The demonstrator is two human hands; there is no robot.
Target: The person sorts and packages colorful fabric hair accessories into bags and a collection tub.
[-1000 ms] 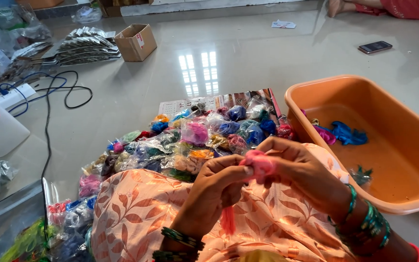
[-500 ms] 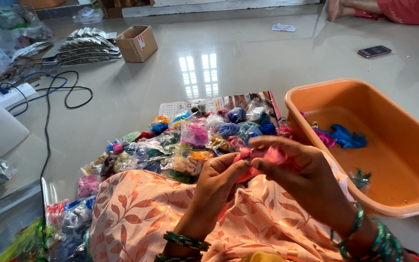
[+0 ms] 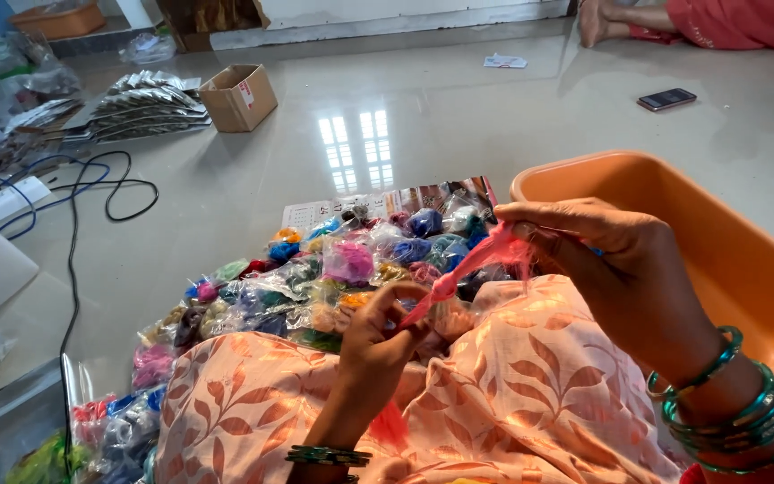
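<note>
A pink tuft of thread (image 3: 477, 260) is stretched between both my hands above my lap. My left hand (image 3: 382, 336) pinches its lower end, with more pink fibre hanging below the wrist. My right hand (image 3: 615, 269) grips the upper, fluffier end near the rim of an orange plastic tub (image 3: 718, 242). Both wrists wear green bangles. Just beyond my hands lies a heap of small clear packets of coloured thread (image 3: 315, 278) on the floor. My knee is covered with peach cloth printed with leaves (image 3: 512, 394).
A small cardboard box (image 3: 237, 96) and a stack of silvery packets (image 3: 136, 103) lie at the far left. Black and blue cables (image 3: 91, 193) run by a white power strip. A phone (image 3: 666, 99) lies near another person's foot (image 3: 597, 20) at the far right.
My hands have pulled apart, drawing the pink tuft out into a longer strand. The right hand rose toward the tub; the left dropped lower.
</note>
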